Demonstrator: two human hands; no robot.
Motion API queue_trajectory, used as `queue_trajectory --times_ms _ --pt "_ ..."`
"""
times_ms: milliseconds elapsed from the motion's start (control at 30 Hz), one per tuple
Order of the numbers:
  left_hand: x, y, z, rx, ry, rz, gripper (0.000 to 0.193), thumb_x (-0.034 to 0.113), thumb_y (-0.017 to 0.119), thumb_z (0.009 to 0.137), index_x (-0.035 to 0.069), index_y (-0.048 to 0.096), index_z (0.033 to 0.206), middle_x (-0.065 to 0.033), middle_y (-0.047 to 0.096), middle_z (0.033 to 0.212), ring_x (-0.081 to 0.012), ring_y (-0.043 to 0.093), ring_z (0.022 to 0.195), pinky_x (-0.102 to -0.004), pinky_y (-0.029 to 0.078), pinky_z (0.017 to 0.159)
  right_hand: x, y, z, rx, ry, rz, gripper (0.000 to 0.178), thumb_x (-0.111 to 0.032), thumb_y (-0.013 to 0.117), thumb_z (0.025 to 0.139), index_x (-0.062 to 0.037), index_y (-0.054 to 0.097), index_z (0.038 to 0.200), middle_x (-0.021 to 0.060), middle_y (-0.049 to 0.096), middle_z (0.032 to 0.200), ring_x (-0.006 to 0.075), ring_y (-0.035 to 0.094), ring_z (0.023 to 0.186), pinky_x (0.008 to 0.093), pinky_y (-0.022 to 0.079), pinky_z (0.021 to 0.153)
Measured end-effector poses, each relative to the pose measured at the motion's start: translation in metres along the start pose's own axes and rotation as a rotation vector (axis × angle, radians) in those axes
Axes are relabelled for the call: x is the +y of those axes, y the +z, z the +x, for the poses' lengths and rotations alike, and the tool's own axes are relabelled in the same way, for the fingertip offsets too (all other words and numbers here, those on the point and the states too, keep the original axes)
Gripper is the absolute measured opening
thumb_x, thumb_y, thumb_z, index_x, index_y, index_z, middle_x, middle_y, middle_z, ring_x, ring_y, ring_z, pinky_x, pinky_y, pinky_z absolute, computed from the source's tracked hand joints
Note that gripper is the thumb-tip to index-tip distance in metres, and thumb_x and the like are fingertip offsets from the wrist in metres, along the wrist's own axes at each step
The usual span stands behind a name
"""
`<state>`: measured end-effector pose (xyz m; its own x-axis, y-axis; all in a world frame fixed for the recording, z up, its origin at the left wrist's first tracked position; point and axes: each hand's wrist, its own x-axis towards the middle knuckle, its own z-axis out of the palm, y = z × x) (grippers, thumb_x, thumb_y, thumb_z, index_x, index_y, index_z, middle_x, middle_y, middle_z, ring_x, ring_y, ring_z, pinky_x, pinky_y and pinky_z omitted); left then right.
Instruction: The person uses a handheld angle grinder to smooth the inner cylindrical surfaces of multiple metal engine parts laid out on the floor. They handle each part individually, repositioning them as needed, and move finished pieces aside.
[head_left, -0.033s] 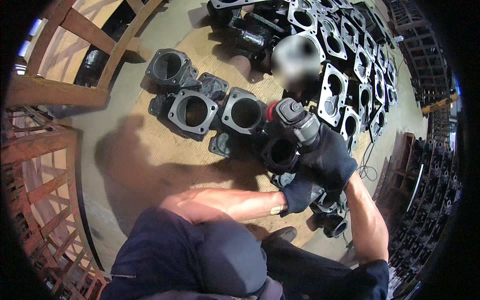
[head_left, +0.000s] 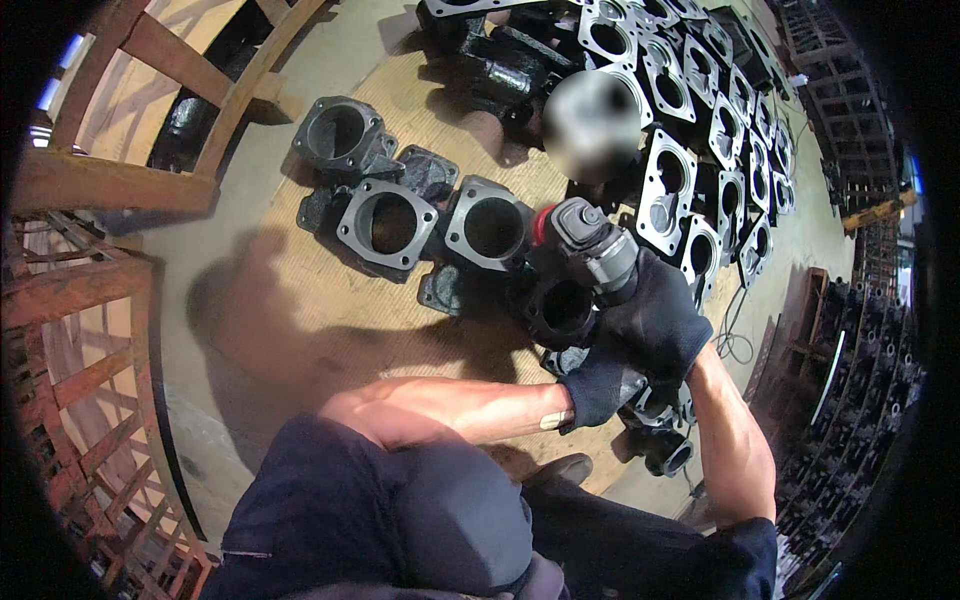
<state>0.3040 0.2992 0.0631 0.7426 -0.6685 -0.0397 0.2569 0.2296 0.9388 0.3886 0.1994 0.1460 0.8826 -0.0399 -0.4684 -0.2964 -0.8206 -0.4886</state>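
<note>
My gloved right hand (head_left: 660, 310) is wrapped round an angle grinder (head_left: 585, 235), just behind its grey metal head. A red disc edge shows at the head's left side. Below it, my gloved left hand (head_left: 605, 385) is closed on the rear of the grinder's body, its fingers partly hidden. Under the tool sits a dark cast-iron flanged housing (head_left: 560, 305), partly covered by the grinder and gloves. Left of the grinder head stands another flanged housing (head_left: 490, 225), its round bore facing up. More housings (head_left: 388, 228) of this kind are grouped farther left.
Many black castings with bright machined flanges (head_left: 665, 190) fill the far right. The castings near me rest on a ribbed tan board (head_left: 310, 325). Wooden crates (head_left: 110, 180) line the left. A cable (head_left: 735, 340) lies on the floor at right, beside stacked dark parts (head_left: 865, 380).
</note>
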Motion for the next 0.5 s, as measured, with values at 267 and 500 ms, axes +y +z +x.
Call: queue_trajectory --times_ms 267,500 --pt "0.009 -0.053 0.011 -0.372 -0.085 0.415 0.041 0.014 0.073 0.075 0.004 0.070 0.115 -0.0169 0.070 0.112 -0.0311 0.064 0.106 -0.0407 0.049 0.096 -0.042 0.003 0.034 -0.021 -0.038 -0.151 0.052 -0.024 0.082 0.066 0.0002 0.064 0.108 0.0228 0.073 0.095 0.0397 0.072 0.092 0.0425 0.057 0.081" --pt "0.016 -0.053 0.011 -0.146 -0.007 0.435 0.034 0.017 0.068 0.085 0.004 0.069 0.117 -0.0184 0.070 0.116 -0.0322 0.064 0.109 -0.0406 0.049 0.099 -0.043 0.003 0.040 -0.046 -0.038 -0.152 0.052 -0.020 0.083 0.066 0.0008 0.064 0.110 0.0197 0.074 0.096 0.0340 0.074 0.089 0.0391 0.057 0.082"
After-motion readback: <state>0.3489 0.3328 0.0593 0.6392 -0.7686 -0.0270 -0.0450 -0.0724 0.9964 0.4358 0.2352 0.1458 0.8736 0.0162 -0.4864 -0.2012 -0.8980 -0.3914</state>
